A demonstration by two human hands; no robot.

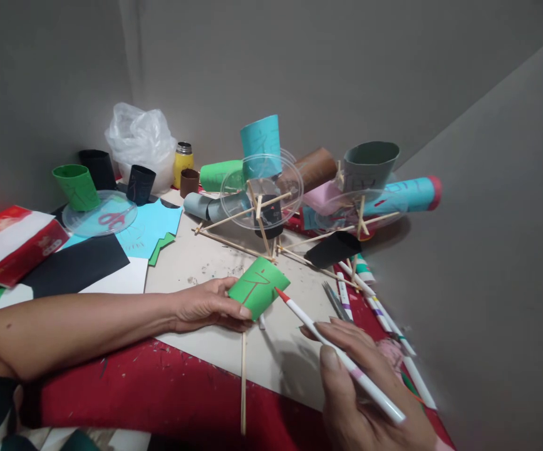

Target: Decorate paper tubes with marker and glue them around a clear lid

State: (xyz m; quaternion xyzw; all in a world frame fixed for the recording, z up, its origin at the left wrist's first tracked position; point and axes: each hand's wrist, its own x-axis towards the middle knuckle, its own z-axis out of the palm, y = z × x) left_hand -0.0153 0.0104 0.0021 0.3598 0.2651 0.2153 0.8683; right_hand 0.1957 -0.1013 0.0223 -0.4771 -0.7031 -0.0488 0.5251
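Note:
My left hand (215, 304) is closed around a green paper tube (258, 289), which is tilted and carries a red-brown line drawing on its side. Between the fingers and thumb of my right hand (369, 376) is a white felt-tip pen (332, 347) with a red tip. That tip is close to the right side of the tube; whether it touches I cannot tell. Thin wooden sticks (243, 382) lie below the tube, running toward the near edge. White board (205, 344) lies beneath my hands on a red cloth (158, 394).
Behind stands a stick frame (233, 247) with a clear plastic disc (233, 200) and coloured paper tubes, including a blue one (260, 141). Scissors (337, 304) and several pens lie at right. Cut paper (83, 266), a red packet (12, 244) and a plastic bag (139, 138) are at left.

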